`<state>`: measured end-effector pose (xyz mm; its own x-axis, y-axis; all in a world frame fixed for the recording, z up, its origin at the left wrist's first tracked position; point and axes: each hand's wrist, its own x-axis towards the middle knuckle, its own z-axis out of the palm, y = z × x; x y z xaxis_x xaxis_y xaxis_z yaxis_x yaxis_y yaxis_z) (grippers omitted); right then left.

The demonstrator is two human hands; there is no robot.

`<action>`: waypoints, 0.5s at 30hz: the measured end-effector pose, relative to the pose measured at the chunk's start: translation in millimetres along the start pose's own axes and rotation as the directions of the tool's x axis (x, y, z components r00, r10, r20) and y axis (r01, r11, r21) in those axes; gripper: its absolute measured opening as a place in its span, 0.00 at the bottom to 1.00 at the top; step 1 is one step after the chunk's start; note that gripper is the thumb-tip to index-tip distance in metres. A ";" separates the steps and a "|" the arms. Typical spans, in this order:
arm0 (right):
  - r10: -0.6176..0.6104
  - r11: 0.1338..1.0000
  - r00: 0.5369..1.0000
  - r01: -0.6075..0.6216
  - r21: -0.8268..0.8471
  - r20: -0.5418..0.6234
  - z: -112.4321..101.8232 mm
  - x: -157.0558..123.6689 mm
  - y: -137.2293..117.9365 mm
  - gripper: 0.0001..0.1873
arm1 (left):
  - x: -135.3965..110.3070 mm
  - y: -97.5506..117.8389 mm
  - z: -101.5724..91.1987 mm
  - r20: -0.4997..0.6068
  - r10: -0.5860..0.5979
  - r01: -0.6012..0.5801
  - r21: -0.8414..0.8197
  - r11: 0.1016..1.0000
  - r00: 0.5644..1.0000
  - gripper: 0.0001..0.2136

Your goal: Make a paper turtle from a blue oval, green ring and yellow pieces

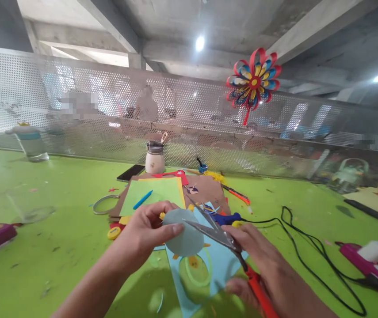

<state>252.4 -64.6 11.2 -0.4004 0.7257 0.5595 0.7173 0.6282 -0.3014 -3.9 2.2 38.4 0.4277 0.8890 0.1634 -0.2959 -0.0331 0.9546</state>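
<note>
Between thumb and fingers my left hand [152, 229] pinches a round disc of light blue paper [185, 236]. My right hand [258, 251] is closed around a pair of scissors [215, 234] with red handles. Their blades are parted, and the lower one lies across the upper part of the disc. Beneath my hands is a light blue paper sheet [220, 276] with a round opening cut in it. A pale green paper ring [190, 282] lies over that opening, and small orange paper bits sit near it.
Behind my hands, a blue pen [143, 199] lies on green paper [162, 187]. A blue glue gun [227, 218] has a black cord [291, 234] running right to a power strip [371, 267]. A white bottle [154, 158] stands before the perforated screen [109, 106]. A paper flower [254, 82] hangs above.
</note>
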 end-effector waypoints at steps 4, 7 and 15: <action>0.020 0.999 0.999 -0.019 -0.026 0.038 1.9 0.8 -2.4 0.32 | -1.2 -2.5 0.6 0.007 -0.006 0.006 0.020 1.000 1.000 0.07; 0.046 0.999 0.998 -0.045 -0.029 0.031 6.6 3.2 -5.8 0.31 | -1.9 -3.4 3.6 0.015 0.011 -0.011 0.026 1.000 1.000 0.06; -0.004 0.994 1.000 0.005 -0.108 0.009 8.0 13.9 -17.9 0.31 | -3.8 -5.3 6.4 -0.021 0.007 -0.007 -0.025 1.000 1.000 0.06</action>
<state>229.4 -63.5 18.2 -0.4079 0.7257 0.5540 0.7728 0.5975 -0.2137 1.5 -3.9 34.3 0.4073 0.8984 0.1643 -0.3205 -0.0279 0.9468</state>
